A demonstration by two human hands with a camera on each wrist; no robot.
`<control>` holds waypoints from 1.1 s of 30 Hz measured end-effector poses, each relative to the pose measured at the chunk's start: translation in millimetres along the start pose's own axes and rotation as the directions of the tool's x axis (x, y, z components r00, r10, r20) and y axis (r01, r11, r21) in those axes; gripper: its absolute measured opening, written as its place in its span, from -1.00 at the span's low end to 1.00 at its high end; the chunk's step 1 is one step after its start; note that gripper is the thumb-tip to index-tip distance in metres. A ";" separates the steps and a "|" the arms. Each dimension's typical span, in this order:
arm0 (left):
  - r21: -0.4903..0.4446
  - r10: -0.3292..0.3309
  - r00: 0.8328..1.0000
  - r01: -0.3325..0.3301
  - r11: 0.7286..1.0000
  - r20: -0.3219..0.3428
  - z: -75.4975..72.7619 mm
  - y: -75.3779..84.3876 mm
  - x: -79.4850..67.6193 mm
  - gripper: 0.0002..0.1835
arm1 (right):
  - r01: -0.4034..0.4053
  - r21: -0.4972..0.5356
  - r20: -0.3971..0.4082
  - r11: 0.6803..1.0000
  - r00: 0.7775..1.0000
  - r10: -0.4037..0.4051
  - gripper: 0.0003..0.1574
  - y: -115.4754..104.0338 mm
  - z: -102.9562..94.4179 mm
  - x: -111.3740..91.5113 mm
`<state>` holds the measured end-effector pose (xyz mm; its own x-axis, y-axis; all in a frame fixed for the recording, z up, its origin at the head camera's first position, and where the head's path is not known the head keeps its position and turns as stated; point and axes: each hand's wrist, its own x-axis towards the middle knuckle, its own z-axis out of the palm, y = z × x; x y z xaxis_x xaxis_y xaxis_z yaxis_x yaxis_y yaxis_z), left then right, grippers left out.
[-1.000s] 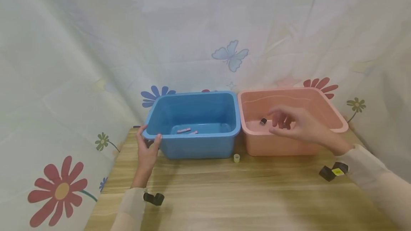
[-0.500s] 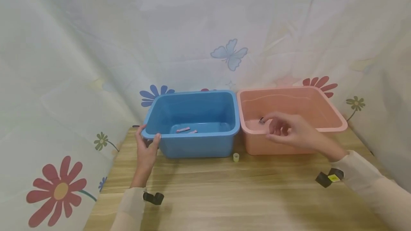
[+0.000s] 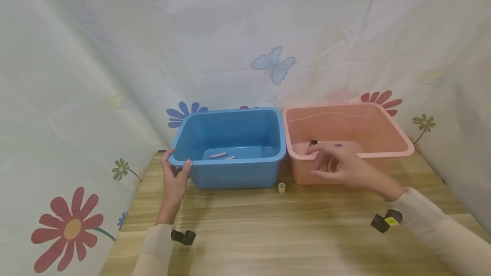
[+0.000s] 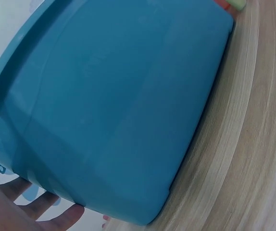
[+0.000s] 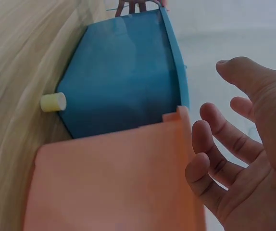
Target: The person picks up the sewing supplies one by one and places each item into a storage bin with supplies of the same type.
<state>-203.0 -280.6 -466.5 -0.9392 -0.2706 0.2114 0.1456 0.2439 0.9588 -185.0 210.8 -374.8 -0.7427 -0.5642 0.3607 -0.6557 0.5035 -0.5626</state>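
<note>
My left hand [image 3: 176, 182] grips the front left corner of the blue basin [image 3: 234, 175], thumb on its front rim and fingers around the side. Two small pink-and-white strips [image 3: 218, 155] lie on that basin's floor. Beside it stands the pink basin [image 3: 307, 171], with a small dark cylinder [image 3: 313, 142] and a small flat dark-and-white piece [image 3: 338, 145] inside. Over the pink basin's front rim hovers my right hand [image 3: 345, 167], fingers loosely bent and nothing between them. A pale yellow hollow cylinder [image 3: 281, 188] sits on the table in front of the gap between the basins.
The wood-grain table [image 3: 261, 233] extends toward me from the basins. Behind them and at both sides hangs a pale curtain [image 3: 215, 46] printed with flowers and butterflies. The two basins stand side by side, rims nearly meeting.
My right hand has moved left and slightly down along the pink basin's front rim, uncovering the flat piece inside. The dark cylinder has shifted its orientation slightly. My left hand stays in place.
</note>
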 end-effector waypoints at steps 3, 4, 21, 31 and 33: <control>-0.003 0.000 1.000 0.000 1.000 0.002 -0.5 0.2 -0.5 -0.22 | -0.014 0.036 0.020 0.999 1.000 0.013 -0.30 0.7 6.4 -2.0; -0.004 0.001 1.000 -0.001 1.000 0.003 -0.4 0.4 -0.6 -0.22 | -0.016 0.042 0.020 0.999 1.000 0.015 -0.28 1.0 8.1 -2.5; -0.010 0.014 1.000 -0.014 1.000 0.002 0.6 1.0 -0.7 -0.24 | 0.019 0.103 -0.004 0.995 1.000 -0.019 -0.30 5.0 43.3 -11.5; -0.023 0.024 1.000 -0.024 0.999 0.005 1.0 3.1 -2.5 -0.22 | -0.012 0.187 0.043 0.982 0.999 0.004 -0.37 21.3 77.7 -13.2; -0.023 0.026 1.000 -0.026 0.999 0.004 1.1 2.6 -2.4 -0.22 | -0.023 0.197 0.053 0.980 0.999 0.013 -0.39 24.0 82.8 -12.8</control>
<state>-200.8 -278.4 -464.6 -0.9363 -0.2606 0.2355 0.1768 0.2296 0.9571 -180.0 175.9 -454.4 -0.7427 -0.5914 0.3141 -0.5990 0.3771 -0.7064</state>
